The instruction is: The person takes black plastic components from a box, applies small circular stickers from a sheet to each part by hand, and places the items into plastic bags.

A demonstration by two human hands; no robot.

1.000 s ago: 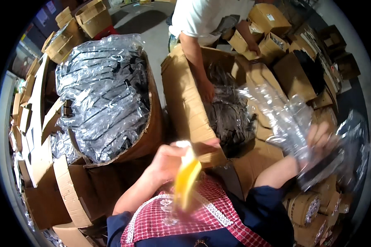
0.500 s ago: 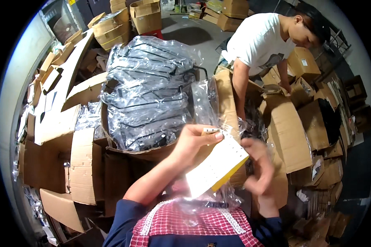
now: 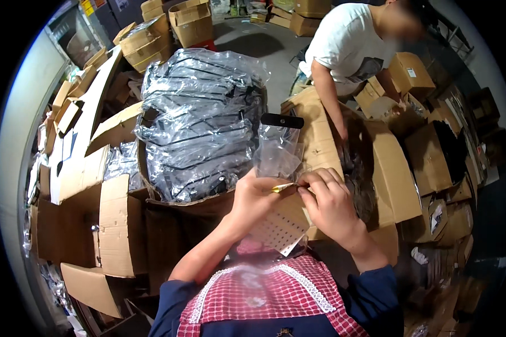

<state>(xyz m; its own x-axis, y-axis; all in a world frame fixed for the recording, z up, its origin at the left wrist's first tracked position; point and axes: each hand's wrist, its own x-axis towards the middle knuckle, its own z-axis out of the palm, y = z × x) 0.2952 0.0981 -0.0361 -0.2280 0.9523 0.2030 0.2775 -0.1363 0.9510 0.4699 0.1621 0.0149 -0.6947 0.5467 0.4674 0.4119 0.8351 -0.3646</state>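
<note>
My left hand (image 3: pixel 252 194) is closed on a white label sheet (image 3: pixel 280 231) with rows of small dark marks and a yellow back. The sheet hangs below my fingers in front of my apron, and its folded top edge (image 3: pixel 282 187) shows yellow. My right hand (image 3: pixel 330 203) meets that edge from the right, thumb and forefinger pinched together; any small piece between them is too tiny to make out. Just beyond my hands, a clear plastic bag (image 3: pixel 278 154) with a black bar (image 3: pixel 282 121) at its far end reaches up from beside my left fingers.
A large carton of bagged black metal frames (image 3: pixel 202 129) stands ahead. Open cartons (image 3: pixel 118 224) sit at left. A co-worker in a white shirt (image 3: pixel 348 42) reaches into an open carton (image 3: pixel 396 174) at right. More cartons (image 3: pixel 413 73) are stacked behind.
My right hand has come in from the right to the sheet's edge. The sheet has tipped downward. The black bar now shows beyond my hands. The co-worker's head has shifted up and left.
</note>
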